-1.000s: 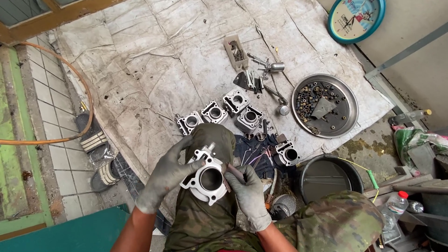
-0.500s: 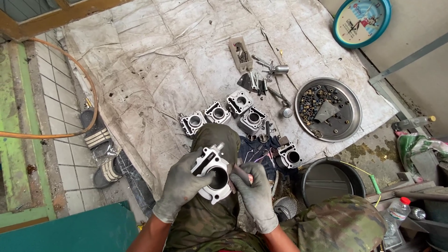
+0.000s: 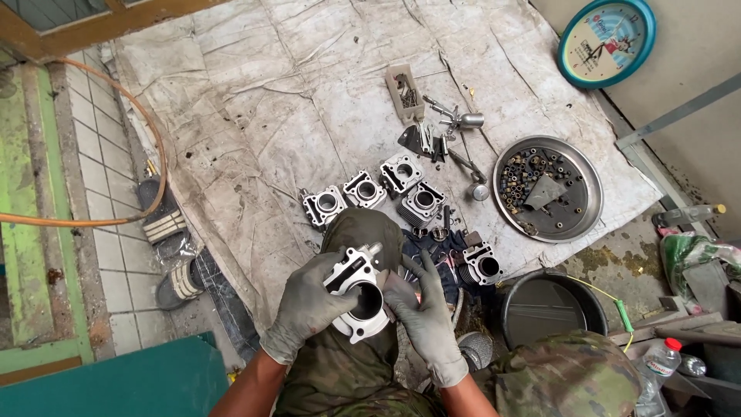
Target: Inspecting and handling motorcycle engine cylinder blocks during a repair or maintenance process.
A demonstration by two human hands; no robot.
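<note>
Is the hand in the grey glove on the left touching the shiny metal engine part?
Touching. The head view shows the left hand wrapped around the side of the metal cylinder block, fingers pressed on its top edge with no gap.

top right corner, leaning by wall: round clock [image 3: 607, 40], teal rim, pale printed face w/ red + blue graphics. bottom right, among clutter: clear plastic bottle [image 3: 658, 366], red cap, lying tilted. right edge, nr green bag: another clear bottle [image 3: 689, 214] w/ yellowish cap, lying flat. no screens, no readable labels otherwise.
</note>
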